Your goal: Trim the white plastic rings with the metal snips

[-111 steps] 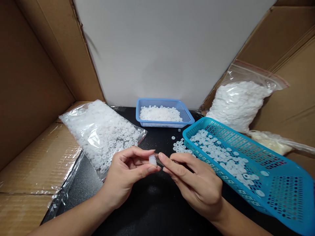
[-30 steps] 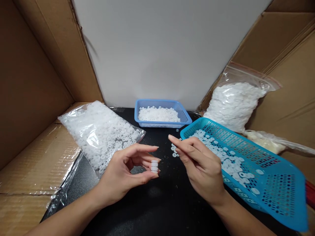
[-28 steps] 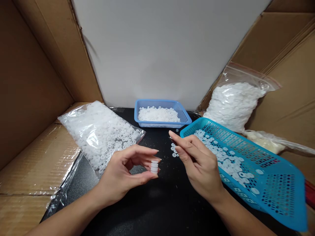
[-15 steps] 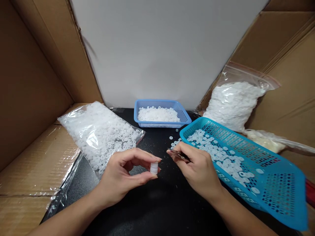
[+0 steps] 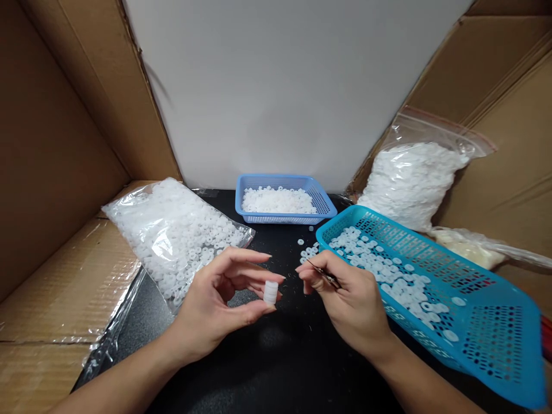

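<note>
My left hand (image 5: 215, 302) holds a short stack of white plastic rings (image 5: 271, 292) upright between thumb and a fingertip, with the index finger lifted clear above. Across a small gap, my right hand (image 5: 351, 296) is closed around a thin, dark metal tool (image 5: 328, 277) with a narrow pointed tip. Its exact kind is hidden by the fingers. The tip points up and to the left, apart from the stack. Several loose white rings (image 5: 309, 253) lie on the black table (image 5: 284, 368) just beyond my right hand.
A teal basket (image 5: 495, 339) of white rings stands on the right, close to my right wrist. Behind is a blue basket (image 5: 287, 218) of rings. A clear bag of rings (image 5: 172, 236) lies left, and a full zip bag (image 5: 409, 184) leans against cardboard at right.
My left index finger has lifted away from the stack, which stays pinched. The tool in my right hand has turned, and that hand's fingers have shifted on it.
</note>
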`<state>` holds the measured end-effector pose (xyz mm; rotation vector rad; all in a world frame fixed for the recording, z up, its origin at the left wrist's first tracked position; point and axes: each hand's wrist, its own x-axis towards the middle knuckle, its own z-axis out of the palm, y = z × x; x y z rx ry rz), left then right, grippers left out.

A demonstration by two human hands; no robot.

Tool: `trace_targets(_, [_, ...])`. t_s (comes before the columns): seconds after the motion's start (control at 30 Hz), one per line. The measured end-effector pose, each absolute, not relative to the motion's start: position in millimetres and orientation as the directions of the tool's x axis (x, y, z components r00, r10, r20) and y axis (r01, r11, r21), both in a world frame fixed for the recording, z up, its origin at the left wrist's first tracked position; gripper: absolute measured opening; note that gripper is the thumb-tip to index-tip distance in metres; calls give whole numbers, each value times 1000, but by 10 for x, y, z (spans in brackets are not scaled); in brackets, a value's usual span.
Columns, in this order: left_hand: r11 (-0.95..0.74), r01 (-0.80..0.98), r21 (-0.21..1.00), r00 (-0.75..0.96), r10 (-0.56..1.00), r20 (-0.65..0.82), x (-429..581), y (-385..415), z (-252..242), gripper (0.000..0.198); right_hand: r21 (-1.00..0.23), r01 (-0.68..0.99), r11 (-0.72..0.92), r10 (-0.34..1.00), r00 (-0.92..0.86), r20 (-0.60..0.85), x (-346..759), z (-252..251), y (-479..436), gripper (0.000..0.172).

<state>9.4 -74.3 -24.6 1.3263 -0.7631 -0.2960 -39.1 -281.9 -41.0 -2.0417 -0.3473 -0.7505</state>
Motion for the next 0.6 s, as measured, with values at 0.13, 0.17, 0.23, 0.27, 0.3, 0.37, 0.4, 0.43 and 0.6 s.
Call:
trace_targets(0.13, [202, -287, 936, 716, -604, 350, 93, -739, -257, 43, -829, 428, -360, -104, 865, 492, -406, -431, -2752, 25])
trace_targets(0.17, [184, -320, 930, 713, -599, 363, 89, -737, -263, 45, -873, 400, -278, -111, 889, 443, -411, -438, -2718, 26])
trace_targets(0.23, [147, -412, 899, 697, -585, 415, 82, -730, -281, 49, -935, 339, -108, -91, 933, 348, -420, -452, -2640, 31])
trace_targets(0.27, [125, -463, 877, 684, -578, 444, 78, -726, -293, 51, -951, 307, -37, -77, 948, 309, -425, -458, -2599, 35])
trace_targets(0.3, [102, -512, 853, 672, -572, 471, 75, -722, -308, 54, -961, 276, 19, -70, 959, 274, -430, -464, -2561, 40])
trace_targets(0.37, [60, -593, 803, 643, -565, 517, 70, -719, -338, 59, -967, 240, 86, -78, 969, 233, -438, -475, -2502, 45])
trace_targets(0.4, [40, -626, 779, 629, -564, 535, 69, -721, -351, 60, -966, 236, 101, -84, 970, 229, -443, -483, -2483, 44])
trace_targets(0.43, [26, -655, 755, 615, -562, 553, 67, -725, -363, 61, -964, 242, 110, -86, 969, 233, -447, -492, -2472, 42])
trace_targets(0.6, [-28, -730, 683, 587, -537, 606, 53, -748, -409, 67, -961, 258, 95, -43, 966, 255, -463, -556, -2486, 24])
